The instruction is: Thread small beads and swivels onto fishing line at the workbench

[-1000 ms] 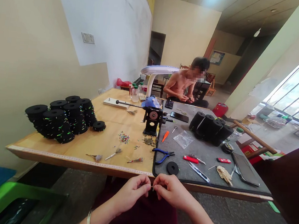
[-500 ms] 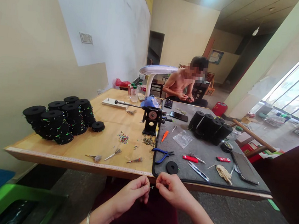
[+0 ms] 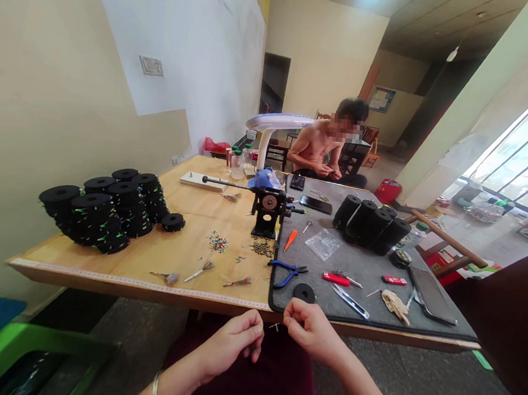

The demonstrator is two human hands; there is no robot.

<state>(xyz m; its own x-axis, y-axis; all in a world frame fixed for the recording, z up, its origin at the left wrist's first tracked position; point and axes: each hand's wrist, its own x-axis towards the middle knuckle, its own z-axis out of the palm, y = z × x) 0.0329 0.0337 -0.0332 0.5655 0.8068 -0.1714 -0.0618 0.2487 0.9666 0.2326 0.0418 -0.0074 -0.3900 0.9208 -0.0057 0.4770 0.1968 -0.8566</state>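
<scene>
My left hand [image 3: 232, 342] and my right hand [image 3: 310, 332] are held in front of the table's near edge, above my lap, a small gap between them. Both are pinched closed. A tiny thin piece [image 3: 275, 327] shows between them near my right fingertips; what it is I cannot make out, nor whether my left fingers hold anything. Just beyond my right hand a small black spool [image 3: 304, 293] lies flat on the grey mat [image 3: 379, 269].
On the wooden table [image 3: 185, 227] stand stacked black spools [image 3: 102, 209], a black winding tool [image 3: 266, 213] and small beads [image 3: 218, 242]. The mat carries blue pliers [image 3: 287, 272], scissors [image 3: 350, 302], more spools [image 3: 372, 224] and a phone [image 3: 430, 295]. A person sits at the far end.
My hands have drawn apart: the right one moved up and right toward the table edge, the left one stayed low. The fingertips no longer meet.
</scene>
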